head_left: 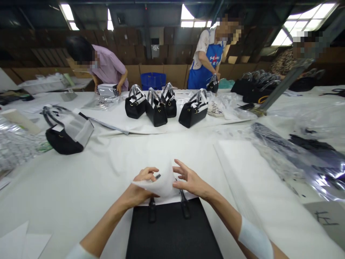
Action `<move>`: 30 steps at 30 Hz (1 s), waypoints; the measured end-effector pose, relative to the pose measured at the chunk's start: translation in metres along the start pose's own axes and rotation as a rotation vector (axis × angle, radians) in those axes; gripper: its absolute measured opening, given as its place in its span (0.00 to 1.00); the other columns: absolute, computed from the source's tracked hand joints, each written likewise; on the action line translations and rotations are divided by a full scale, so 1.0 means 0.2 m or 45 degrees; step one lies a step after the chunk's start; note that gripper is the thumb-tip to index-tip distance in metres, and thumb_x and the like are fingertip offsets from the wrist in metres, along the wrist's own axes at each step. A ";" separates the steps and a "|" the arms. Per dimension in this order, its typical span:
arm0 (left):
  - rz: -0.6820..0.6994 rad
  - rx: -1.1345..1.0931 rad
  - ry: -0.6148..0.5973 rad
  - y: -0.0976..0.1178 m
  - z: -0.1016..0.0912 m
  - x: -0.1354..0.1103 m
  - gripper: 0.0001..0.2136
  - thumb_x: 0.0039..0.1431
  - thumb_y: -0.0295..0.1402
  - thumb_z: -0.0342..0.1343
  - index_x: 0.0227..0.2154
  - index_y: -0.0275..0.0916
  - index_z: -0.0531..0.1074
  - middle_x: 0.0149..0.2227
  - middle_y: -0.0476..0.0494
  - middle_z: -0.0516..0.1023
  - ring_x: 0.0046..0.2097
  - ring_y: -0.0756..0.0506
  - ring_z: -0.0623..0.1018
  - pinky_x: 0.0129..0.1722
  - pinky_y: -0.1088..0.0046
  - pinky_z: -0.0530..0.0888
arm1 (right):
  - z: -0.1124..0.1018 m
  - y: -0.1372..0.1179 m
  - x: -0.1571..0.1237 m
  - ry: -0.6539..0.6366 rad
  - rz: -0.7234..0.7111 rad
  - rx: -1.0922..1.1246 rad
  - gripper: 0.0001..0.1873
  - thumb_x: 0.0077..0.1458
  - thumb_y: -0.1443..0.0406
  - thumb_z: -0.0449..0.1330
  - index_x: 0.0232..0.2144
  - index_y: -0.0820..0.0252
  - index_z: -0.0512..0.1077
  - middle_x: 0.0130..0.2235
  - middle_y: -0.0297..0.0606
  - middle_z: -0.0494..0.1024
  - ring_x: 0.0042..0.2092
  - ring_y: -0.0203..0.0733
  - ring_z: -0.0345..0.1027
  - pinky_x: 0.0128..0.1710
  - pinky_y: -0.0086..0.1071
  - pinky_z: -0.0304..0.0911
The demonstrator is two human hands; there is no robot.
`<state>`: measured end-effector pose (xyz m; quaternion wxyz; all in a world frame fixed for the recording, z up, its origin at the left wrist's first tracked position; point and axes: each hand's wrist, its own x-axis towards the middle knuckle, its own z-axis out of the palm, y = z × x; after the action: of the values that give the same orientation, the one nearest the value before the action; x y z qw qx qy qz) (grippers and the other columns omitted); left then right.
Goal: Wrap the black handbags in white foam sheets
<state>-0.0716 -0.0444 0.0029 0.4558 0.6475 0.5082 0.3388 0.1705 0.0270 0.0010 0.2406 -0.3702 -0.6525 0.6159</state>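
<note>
From my end: L hand (141, 185) pinches white tissue sheet (163, 185) over black bag (172, 233) handles (184, 208) — R hand (190, 180) fingers spread, only touching sheet's edge. Bag flat on table (75, 187).

No word or number could be read for certain. Small red and white characters stood on a blue apron (208, 59). Black handwritten strokes marked a grey card (327, 217), and faint print showed on a plastic bag (104, 101). All were illegible.
</note>
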 end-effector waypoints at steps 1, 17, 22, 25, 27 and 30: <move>0.076 0.009 0.000 0.02 0.01 -0.01 0.09 0.47 0.38 0.64 0.27 0.38 0.72 0.52 0.40 0.73 0.54 0.40 0.70 0.53 0.65 0.65 | 0.00 -0.01 0.01 -0.052 -0.034 -0.003 0.56 0.42 0.57 0.70 0.66 0.60 0.45 0.58 0.51 0.66 0.58 0.49 0.62 0.59 0.48 0.54; -0.262 -0.124 -0.811 0.30 -0.24 0.20 0.13 0.54 0.34 0.54 0.43 0.39 0.74 0.48 0.41 0.77 0.50 0.43 0.75 0.53 0.63 0.70 | 0.22 0.06 -0.48 0.148 -0.831 -1.103 0.12 0.64 0.68 0.51 0.39 0.54 0.74 0.37 0.36 0.79 0.45 0.38 0.72 0.58 0.45 0.59; -0.324 0.392 -1.073 0.21 0.06 0.46 0.14 0.53 0.40 0.52 0.34 0.35 0.76 0.39 0.37 0.80 0.41 0.39 0.78 0.46 0.57 0.73 | 0.29 0.20 -0.44 0.349 -1.131 -1.010 0.14 0.65 0.67 0.50 0.35 0.54 0.76 0.36 0.34 0.82 0.45 0.37 0.74 0.57 0.41 0.64; -0.280 0.512 -1.097 0.15 0.19 0.42 0.20 0.51 0.48 0.53 0.35 0.35 0.76 0.46 0.33 0.78 0.51 0.34 0.74 0.55 0.53 0.66 | 0.29 0.20 -0.49 0.223 -0.979 -0.914 0.11 0.63 0.67 0.54 0.38 0.55 0.77 0.38 0.32 0.82 0.43 0.36 0.76 0.56 0.38 0.67; -0.277 0.539 -1.126 0.14 0.21 0.34 0.25 0.55 0.51 0.48 0.43 0.36 0.75 0.53 0.33 0.74 0.57 0.35 0.70 0.59 0.56 0.62 | 0.28 0.20 -0.53 0.164 -0.800 -0.795 0.11 0.63 0.65 0.54 0.40 0.53 0.77 0.37 0.31 0.83 0.40 0.34 0.77 0.54 0.33 0.69; -0.292 0.592 -1.168 0.16 0.19 0.21 0.35 0.55 0.56 0.44 0.56 0.33 0.65 0.57 0.27 0.69 0.58 0.33 0.70 0.57 0.54 0.63 | 0.27 0.22 -0.59 0.115 -0.719 -0.751 0.12 0.64 0.63 0.53 0.42 0.48 0.77 0.37 0.28 0.82 0.38 0.34 0.78 0.52 0.31 0.71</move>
<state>-0.0165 -0.0161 0.0183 0.5099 0.7535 0.3857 -0.1531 0.2088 -0.1013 -0.0321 0.3123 -0.2562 -0.8658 0.2954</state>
